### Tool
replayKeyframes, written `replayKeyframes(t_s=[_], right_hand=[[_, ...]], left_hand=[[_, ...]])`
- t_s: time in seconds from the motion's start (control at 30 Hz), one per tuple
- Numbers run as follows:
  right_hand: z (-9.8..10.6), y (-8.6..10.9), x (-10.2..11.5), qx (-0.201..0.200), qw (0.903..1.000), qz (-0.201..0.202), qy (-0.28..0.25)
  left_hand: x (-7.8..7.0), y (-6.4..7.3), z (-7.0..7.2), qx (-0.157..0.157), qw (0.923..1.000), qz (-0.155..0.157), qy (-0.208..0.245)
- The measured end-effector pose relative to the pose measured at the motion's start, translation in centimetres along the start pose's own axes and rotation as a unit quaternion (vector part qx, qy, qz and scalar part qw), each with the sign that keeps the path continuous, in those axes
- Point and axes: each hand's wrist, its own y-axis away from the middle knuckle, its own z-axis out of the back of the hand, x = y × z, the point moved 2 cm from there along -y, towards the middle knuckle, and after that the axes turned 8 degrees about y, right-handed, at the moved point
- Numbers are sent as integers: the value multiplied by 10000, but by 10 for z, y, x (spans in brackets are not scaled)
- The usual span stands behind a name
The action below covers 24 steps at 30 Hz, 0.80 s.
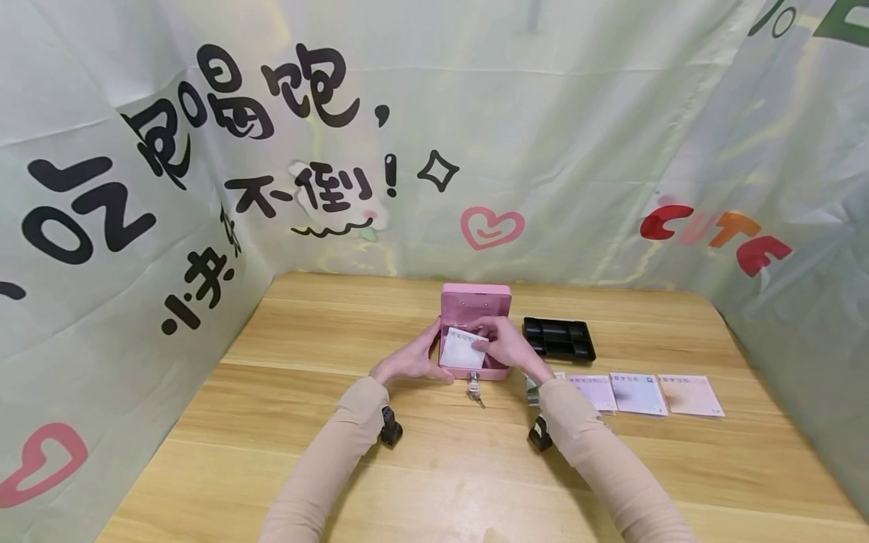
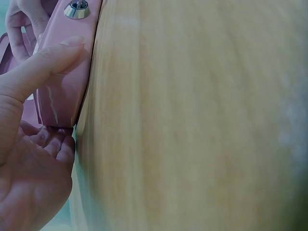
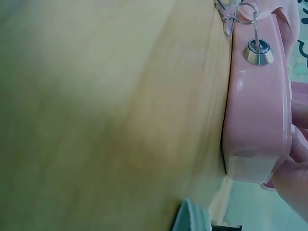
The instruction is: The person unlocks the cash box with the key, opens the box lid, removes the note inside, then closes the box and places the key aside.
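A small pink cash box stands on the table with its lid raised. My left hand holds its left front corner; in the left wrist view the thumb lies along the front face and the fingers are at the side. Keys on a ring hang from the lock on the front. Inside the box a pale paper note with print along its top edge leans at a slant. My right hand reaches in over the right side, its fingers pinching the note's right edge.
Right of the box lies a black compartment tray. Paper notes in a row lie before it: purple, blue and pink, plus a greenish one partly behind my right sleeve. A printed cloth surrounds the table.
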Motion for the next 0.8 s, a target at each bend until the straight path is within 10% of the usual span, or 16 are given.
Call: replayKeyframes(t_s=[0.8], right_hand=[[7, 14, 5, -1640, 9830, -445, -700]], left_hand=[[0, 0, 0, -23, 9998, 148, -135]])
